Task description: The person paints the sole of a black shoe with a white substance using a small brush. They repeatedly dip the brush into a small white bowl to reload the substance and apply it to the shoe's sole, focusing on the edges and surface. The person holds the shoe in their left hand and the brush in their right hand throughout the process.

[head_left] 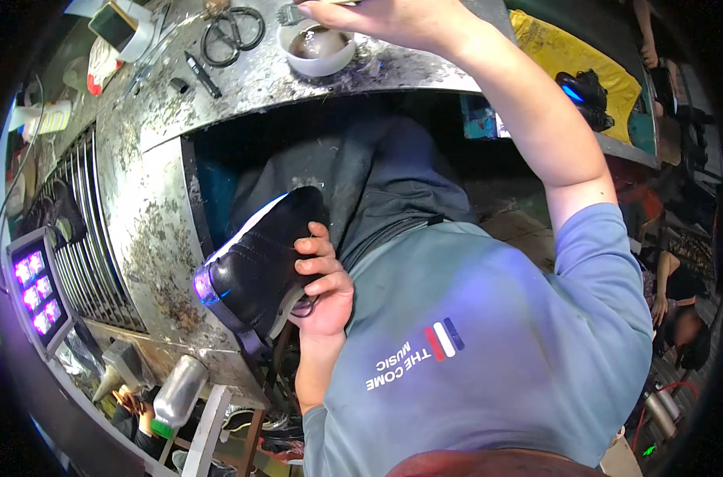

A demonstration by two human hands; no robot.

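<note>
My left hand (327,278) is wrapped round a black shoe (258,258), tilted in front of my lap. The shoe has a pale sole edge and a shiny bluish-purple heel strip. At the top edge, my right hand (401,22) is closed round the handle of a brush (290,14), partly cut off by the picture's edge. The brush's bristles sit at the rim of a white bowl (321,65), which holds a cloudy liquid.
On the stained worktable (158,187) lie scissors (230,38), a black marker (203,75) and a white container (127,30). To the left are metal bars (99,230) and a glowing panel (37,291); a green-capped bottle (180,391) is below. Another black shoe (588,97) rests on yellow cloth (540,52). People are at far right.
</note>
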